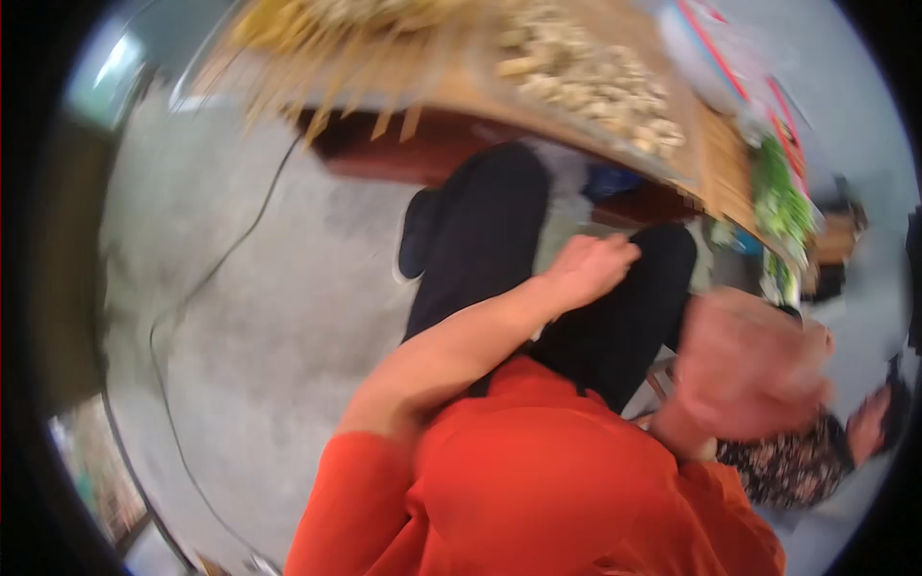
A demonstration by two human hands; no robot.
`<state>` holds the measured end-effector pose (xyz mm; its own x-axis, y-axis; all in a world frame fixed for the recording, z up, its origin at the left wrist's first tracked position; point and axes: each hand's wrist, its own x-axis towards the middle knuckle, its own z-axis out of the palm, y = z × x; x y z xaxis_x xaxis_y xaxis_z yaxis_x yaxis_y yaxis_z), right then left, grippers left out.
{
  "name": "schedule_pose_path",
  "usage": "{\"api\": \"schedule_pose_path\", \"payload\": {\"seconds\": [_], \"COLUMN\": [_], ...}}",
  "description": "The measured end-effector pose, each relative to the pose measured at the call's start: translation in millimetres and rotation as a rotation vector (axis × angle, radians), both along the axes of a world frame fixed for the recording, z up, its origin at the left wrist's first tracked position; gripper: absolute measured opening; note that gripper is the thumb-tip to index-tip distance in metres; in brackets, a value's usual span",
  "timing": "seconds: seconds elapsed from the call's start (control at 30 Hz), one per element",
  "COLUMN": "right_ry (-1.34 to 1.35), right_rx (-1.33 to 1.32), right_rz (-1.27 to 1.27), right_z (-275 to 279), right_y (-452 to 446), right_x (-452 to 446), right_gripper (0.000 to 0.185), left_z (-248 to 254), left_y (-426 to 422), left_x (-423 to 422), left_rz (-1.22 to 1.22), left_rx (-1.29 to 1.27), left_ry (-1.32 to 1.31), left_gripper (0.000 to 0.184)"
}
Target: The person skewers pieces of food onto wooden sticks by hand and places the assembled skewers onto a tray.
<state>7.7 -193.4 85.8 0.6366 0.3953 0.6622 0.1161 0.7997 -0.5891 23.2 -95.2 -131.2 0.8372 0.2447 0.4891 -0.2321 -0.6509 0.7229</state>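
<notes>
My left hand (591, 270) rests over my dark-trousered legs, near the knee on the right, with its fingers curled in. What they hold, if anything, is hidden. Out to the right, my right hand (749, 360) is raised and smeared by motion, so its fingers cannot be made out. Both hands are apart from the wooden table (447, 86) in front of my knees. On it lie a heap of small pale pieces (600, 91) and a bunch of thin wooden skewers (327, 82) with yellow food on them, their ends jutting past the near edge.
Leafy green vegetables (783, 197) and red-edged plastic bags (715, 53) are at the table's right end. Beyond my right hand shows another person's patterned sleeve (783, 470). A dark cable (158, 336) runs across the grey floor (298, 278).
</notes>
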Motion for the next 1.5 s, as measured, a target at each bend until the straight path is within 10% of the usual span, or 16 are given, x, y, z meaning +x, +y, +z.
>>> {"api": "schedule_pose_path", "payload": {"seconds": [0.1,0.3,0.9,1.4,1.5], "right_ry": [-0.229,-0.117,0.008,0.031,0.471], "right_rx": [-0.563,-0.720,-1.053,-0.986,-0.889], "right_rz": [0.252,0.532,-0.569,-0.529,-0.371], "right_z": [-27.8,-96.1,-139.2,-156.0,-173.2], "right_y": [33.1,44.3,-77.9,-63.6,-61.6], "right_x": [-12.3,-15.6,60.5,55.4,86.4], "right_gripper": [0.050,0.021,0.034,0.036,0.031], "left_z": [9.5,12.2,14.8,21.0,21.8], "left_y": [9.3,16.7,47.3,50.2,54.3], "left_x": [-10.3,-9.4,-23.1,-30.9,-32.5], "left_rz": [-0.031,-0.003,0.191,0.178,0.153], "left_rx": [-0.013,0.045,0.006,0.037,0.078], "left_ry": [0.085,0.188,0.318,0.282,0.232], "left_gripper": [0.024,0.021,0.023,0.024,0.023]}}
